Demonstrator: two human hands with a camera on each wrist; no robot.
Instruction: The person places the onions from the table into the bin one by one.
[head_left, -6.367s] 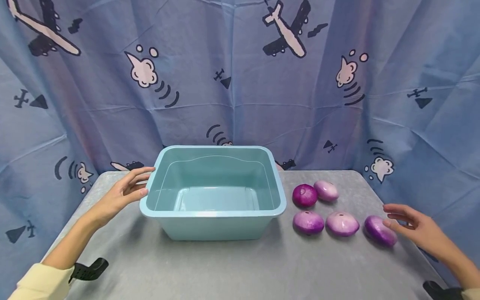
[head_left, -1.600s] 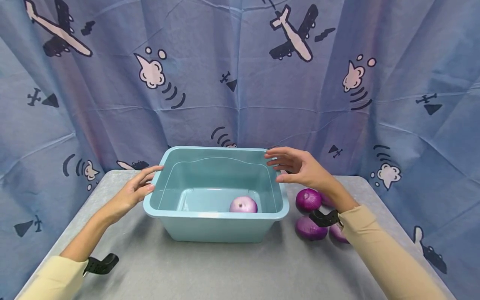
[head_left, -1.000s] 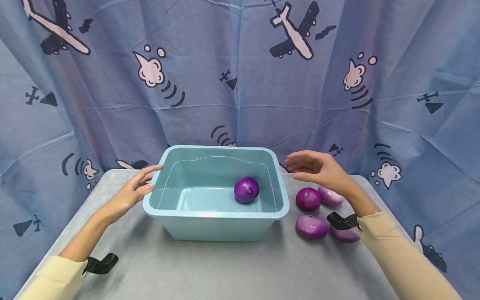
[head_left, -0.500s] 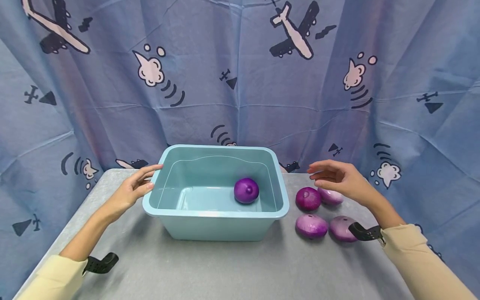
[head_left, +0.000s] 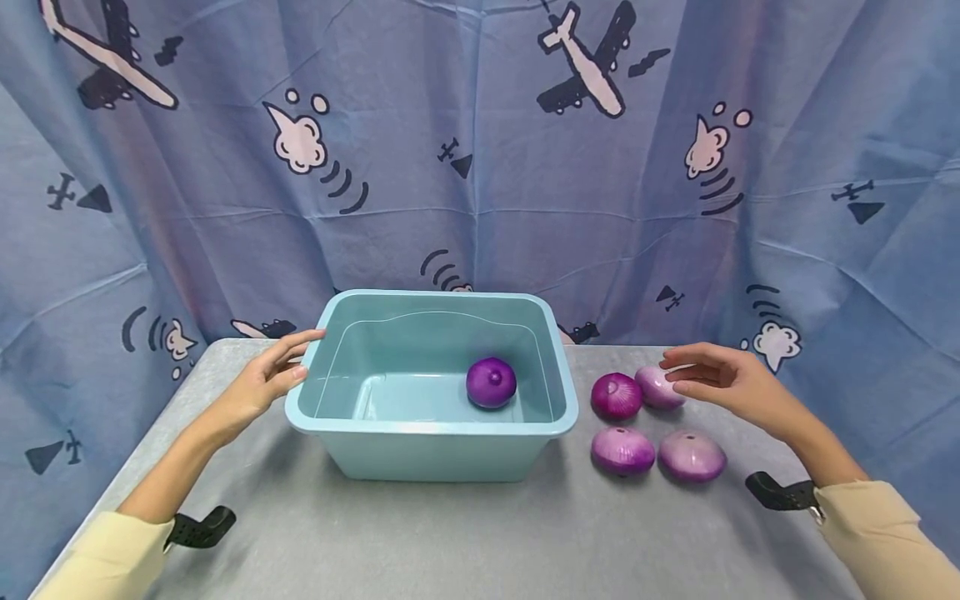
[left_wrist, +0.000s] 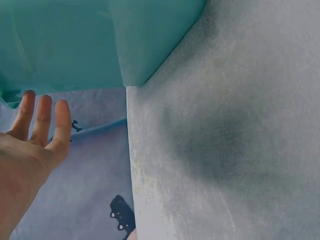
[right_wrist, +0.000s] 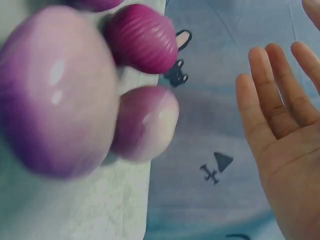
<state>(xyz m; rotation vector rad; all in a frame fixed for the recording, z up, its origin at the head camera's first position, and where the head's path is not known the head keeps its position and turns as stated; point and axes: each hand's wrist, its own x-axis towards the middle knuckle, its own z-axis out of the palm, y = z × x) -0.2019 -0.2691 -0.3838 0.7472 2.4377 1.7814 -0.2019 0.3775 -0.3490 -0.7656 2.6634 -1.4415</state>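
Note:
A red onion (head_left: 491, 383) lies inside the light blue plastic tub (head_left: 431, 429), toward its right end. My left hand (head_left: 266, 375) is at the tub's left rim, fingertips at or touching the edge. To the right of the tub, several more red onions sit on the table: a deep magenta one (head_left: 617, 396), a paler one (head_left: 658, 388) behind, and two in front, one on the left (head_left: 622, 451) and one on the right (head_left: 692, 456). Nothing is in my right hand (head_left: 723, 379), which hovers beside the paler back onion with relaxed fingers. The right wrist view shows its palm (right_wrist: 295, 165).
A grey table (head_left: 450, 533) carries the tub and onions. Behind it hangs a blue curtain (head_left: 405, 167) with printed airplanes, close to the table's back edge. Black straps with a protruding part, one of them on the left wrist (head_left: 201, 527), circle both wrists.
The far-right onion has left the table, and an onion now lies in the tub, where it has rolled slightly. My right hand has withdrawn rightward from the tub; the left has stayed.

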